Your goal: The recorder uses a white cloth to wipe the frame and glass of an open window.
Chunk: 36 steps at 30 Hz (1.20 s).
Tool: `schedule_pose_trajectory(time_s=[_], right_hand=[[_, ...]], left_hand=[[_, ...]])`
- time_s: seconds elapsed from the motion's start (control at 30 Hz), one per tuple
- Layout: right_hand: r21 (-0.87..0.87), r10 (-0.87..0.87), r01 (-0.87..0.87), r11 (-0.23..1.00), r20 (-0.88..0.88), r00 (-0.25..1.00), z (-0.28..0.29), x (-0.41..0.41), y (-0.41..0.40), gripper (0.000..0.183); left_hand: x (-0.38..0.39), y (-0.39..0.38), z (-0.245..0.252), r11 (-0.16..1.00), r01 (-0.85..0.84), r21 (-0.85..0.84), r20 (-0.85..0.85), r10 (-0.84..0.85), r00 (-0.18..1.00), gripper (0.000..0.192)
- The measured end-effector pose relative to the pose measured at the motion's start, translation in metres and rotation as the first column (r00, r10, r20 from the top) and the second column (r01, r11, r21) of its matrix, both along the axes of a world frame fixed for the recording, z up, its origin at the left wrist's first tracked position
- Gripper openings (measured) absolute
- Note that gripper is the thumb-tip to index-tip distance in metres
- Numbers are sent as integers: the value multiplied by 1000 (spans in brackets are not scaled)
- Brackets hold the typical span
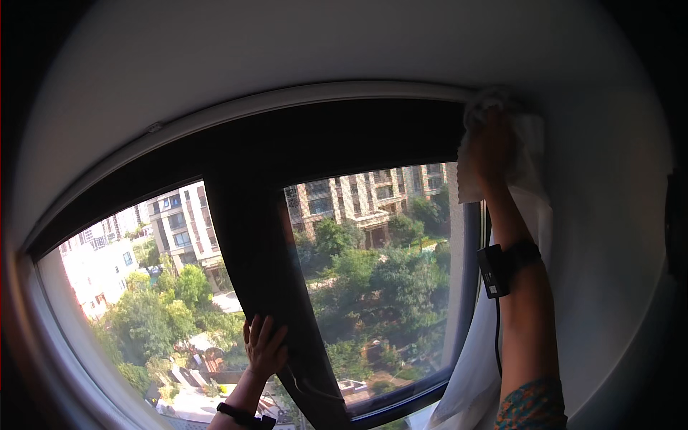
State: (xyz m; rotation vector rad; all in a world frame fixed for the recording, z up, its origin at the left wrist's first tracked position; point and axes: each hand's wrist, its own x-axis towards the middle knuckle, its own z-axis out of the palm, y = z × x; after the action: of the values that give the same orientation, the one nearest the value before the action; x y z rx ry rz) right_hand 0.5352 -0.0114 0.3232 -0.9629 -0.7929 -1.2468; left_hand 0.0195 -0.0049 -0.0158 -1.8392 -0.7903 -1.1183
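My right hand (492, 148) is raised at the upper right corner of the window, shut on a white cloth (468, 172) at the right end of the pale curtain rail (344, 91). The fingers are dim and partly hidden by the fabric. My left hand (264, 346) lies with spread fingers against the dark window mullion (252, 269), low in the picture, and holds nothing. Each forearm wears a black strap; a small black box with a cable sits on the right one.
A white sheer curtain (467, 371) hangs at the right of the window, beside the wall (602, 242). Glass panes fill both sides of the mullion, with trees and buildings outside. A small fitting (155, 127) sits on the rail at the left.
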Motion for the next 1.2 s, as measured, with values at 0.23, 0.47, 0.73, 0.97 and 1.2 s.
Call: schedule_pose_trajectory(time_s=[0.23, 0.47, 0.73, 0.97, 1.2], right_hand=[[-77, -12, 27, 997, 180, 984, -12, -119, -36, 20], [24, 330, -428, 903, 601, 728, -24, -218, 26, 21], [-403, 646, -507, 762, 537, 543, -108, -289, 15, 16], [-495, 646, -415, 763, 583, 493, -150, -298, -3, 16], [-595, 740, -443, 670, 486, 465, -169, -316, -12, 32]], left_hand=[[8, -1, 3, 1000, 3, -11, -3, -3, 1000, 37], [11, 16, 9, 999, -30, -25, -14, 30, 999, 42], [43, -1, 10, 997, 20, -70, 20, -19, 1000, 45], [44, -7, 16, 995, 52, -81, 10, -52, 999, 49], [42, -17, 30, 990, 43, -132, -13, -45, 999, 36]])
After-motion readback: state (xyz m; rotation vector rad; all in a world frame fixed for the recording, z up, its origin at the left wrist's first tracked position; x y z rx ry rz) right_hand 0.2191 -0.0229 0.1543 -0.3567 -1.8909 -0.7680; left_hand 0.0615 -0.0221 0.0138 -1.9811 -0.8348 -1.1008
